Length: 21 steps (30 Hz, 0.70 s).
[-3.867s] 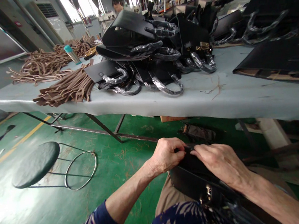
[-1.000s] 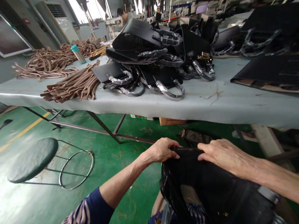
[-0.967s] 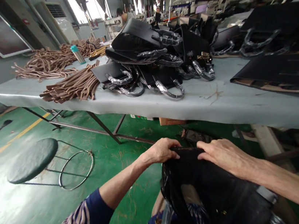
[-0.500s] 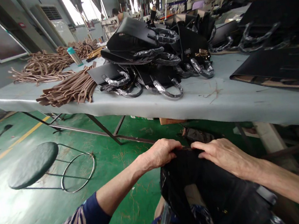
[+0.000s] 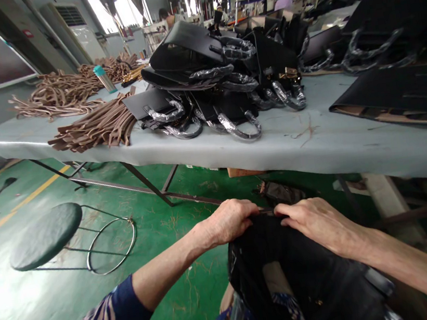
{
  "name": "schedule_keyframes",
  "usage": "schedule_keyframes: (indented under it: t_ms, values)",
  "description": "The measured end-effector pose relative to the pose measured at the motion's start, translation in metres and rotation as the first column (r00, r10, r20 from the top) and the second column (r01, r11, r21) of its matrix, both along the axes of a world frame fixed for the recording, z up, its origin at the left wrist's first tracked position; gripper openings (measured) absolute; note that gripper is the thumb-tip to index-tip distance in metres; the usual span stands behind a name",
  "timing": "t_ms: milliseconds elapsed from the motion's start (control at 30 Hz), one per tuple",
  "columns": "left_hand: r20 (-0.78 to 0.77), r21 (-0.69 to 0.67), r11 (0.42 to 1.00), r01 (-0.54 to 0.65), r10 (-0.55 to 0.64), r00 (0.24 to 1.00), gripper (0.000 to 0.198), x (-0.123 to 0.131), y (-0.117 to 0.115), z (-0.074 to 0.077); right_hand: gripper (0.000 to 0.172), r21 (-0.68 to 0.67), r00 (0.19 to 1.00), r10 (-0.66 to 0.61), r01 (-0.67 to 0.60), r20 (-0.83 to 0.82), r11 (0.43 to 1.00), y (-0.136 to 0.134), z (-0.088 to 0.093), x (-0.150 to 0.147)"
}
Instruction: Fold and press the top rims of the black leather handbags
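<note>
bag [image 5: 315, 277]: bottom centre of the frame, on our lap, below the table [image 5: 313, 141] edge
left hand [image 5: 231, 220]: lower centre, fingers curled tight over the bag's top edge
right hand [image 5: 316, 220]: just right of it, fingertips pinching the same edge
why so: we judge that 2 hands close together on 1 edge hold it taut, while the lap bears the weight
look: black, soft, matte, sagging in folds, small gold specks low down
pile [image 5: 218, 75]: black bags with wrapped handles, upper centre, well apart
</note>
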State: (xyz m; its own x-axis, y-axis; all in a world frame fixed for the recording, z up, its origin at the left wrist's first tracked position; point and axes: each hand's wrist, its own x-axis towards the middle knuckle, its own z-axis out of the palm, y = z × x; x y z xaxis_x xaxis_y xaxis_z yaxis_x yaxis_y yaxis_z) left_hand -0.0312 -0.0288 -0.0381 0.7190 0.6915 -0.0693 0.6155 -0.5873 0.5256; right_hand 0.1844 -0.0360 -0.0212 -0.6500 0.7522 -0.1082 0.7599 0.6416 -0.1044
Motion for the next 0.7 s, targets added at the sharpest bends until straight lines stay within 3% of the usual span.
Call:
schedule_keyframes:
  t_ms: [467,700]
  values:
    - [-0.039,0.011,0.999,-0.039,0.039,0.998,0.017,-0.001,0.002,-0.009,0.024,-0.097,1.0,0.015,-0.013,0.017,0.995,-0.001,0.007,-0.008]
    - [-0.107,0.041,0.999,0.016,-0.012,0.994,0.022,-0.001,0.002,0.003,0.024,-0.117,0.993,0.037,-0.05,-0.11,0.992,-0.002,0.005,-0.001]
